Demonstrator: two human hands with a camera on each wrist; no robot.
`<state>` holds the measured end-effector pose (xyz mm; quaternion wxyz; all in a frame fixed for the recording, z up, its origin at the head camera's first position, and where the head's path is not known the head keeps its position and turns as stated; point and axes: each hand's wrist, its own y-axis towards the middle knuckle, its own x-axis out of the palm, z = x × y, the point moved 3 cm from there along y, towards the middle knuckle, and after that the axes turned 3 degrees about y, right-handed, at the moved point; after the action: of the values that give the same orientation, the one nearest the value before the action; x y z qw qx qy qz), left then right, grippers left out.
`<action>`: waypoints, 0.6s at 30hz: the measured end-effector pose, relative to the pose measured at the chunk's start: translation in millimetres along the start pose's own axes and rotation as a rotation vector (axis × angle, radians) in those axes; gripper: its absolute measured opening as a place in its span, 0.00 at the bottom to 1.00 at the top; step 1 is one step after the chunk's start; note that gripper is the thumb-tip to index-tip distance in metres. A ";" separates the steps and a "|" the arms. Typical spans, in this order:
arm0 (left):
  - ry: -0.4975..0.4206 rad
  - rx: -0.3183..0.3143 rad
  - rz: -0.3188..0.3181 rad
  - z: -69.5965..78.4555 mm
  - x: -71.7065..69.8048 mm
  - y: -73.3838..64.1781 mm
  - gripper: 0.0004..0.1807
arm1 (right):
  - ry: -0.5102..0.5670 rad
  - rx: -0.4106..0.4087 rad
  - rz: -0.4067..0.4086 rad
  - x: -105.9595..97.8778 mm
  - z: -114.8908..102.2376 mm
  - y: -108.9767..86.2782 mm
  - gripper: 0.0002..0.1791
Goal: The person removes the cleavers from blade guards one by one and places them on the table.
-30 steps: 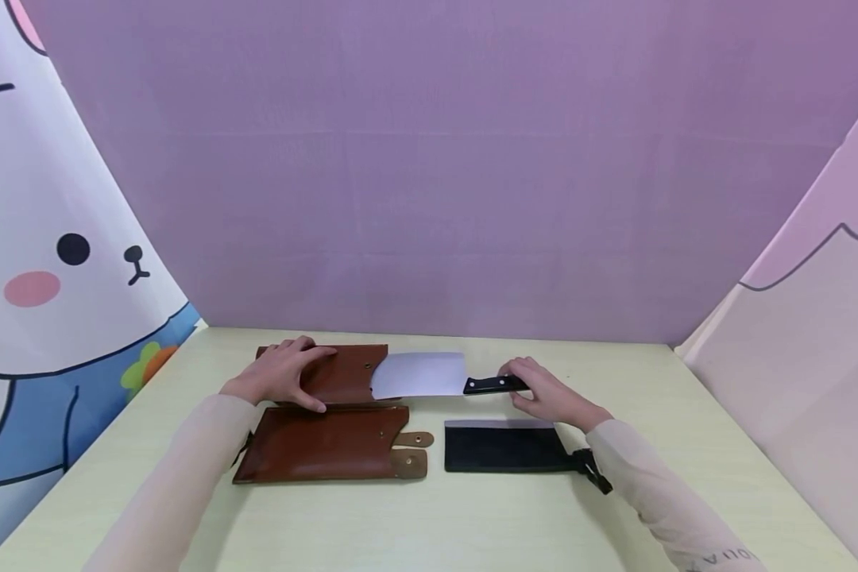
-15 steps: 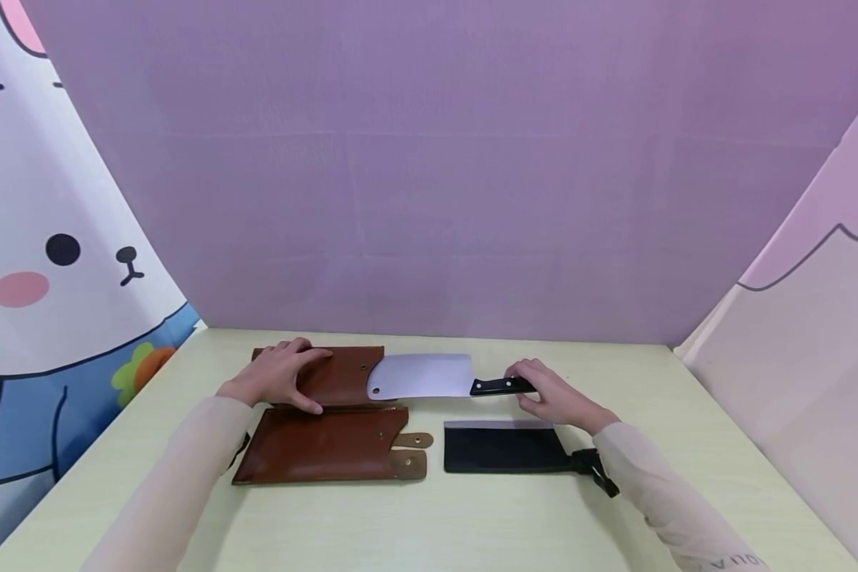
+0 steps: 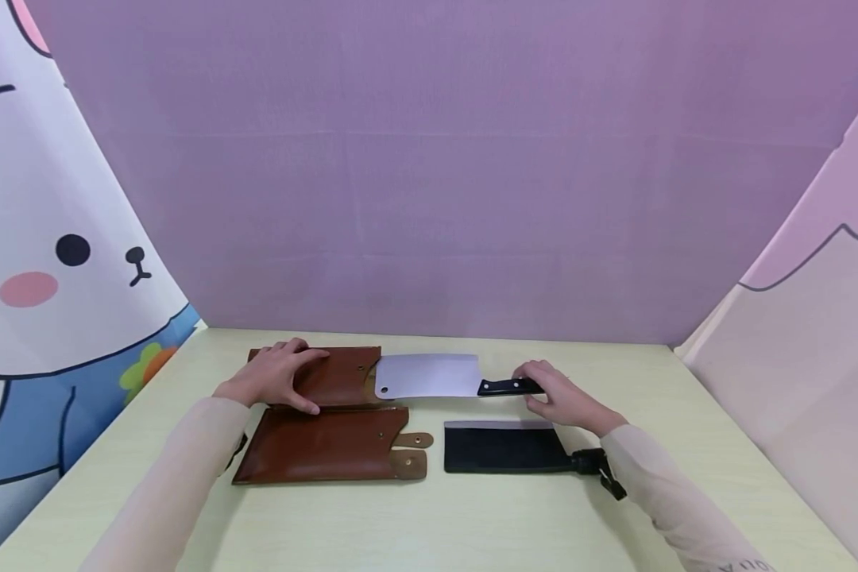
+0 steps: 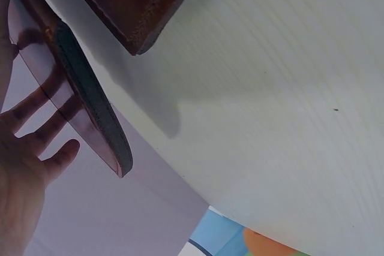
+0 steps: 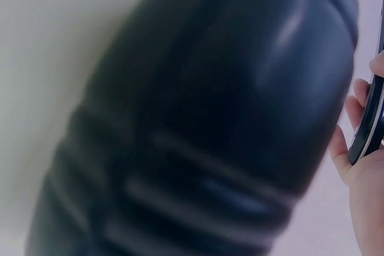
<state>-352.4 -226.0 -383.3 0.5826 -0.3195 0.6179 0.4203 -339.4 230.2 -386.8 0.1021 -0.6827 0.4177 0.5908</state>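
A brown leather knife sheath point(image 3: 336, 373) lies at the back left in the head view. My left hand point(image 3: 275, 373) holds it across its width, thumb on the near edge, fingers over the top. My right hand point(image 3: 561, 395) grips the black riveted handle point(image 3: 504, 387) of a cleaver point(image 3: 429, 376). The blade points left, its holed end at the sheath's mouth, where a tan inner strip shows. In the left wrist view the sheath point(image 4: 90, 100) is edge-on beside spread fingers. The right wrist view shows fingers around the handle point(image 5: 367, 127) at its right edge.
A second brown sheath point(image 3: 322, 449) with two snap straps lies in front of the first. Right of it is a black-bladed cleaver point(image 3: 504, 450) with a pale edge, its dark ridged handle point(image 5: 240, 106) large in the right wrist view. A purple backdrop point(image 3: 436, 175) stands behind the table.
The cleaver has slid right out of the sheath, baring more blade and the hole near its end. The right hand moved right with it; the left hand and sheath shifted slightly left.
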 end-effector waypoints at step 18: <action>-0.001 -0.026 -0.009 -7.0 1.0 -2.6 0.53 | -0.006 0.009 0.010 -6.2 9.8 -9.6 0.18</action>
<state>-353.4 -233.2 -384.9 0.5807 -0.3295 0.6108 0.4256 -339.6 245.2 -387.4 0.1033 -0.6784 0.4234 0.5915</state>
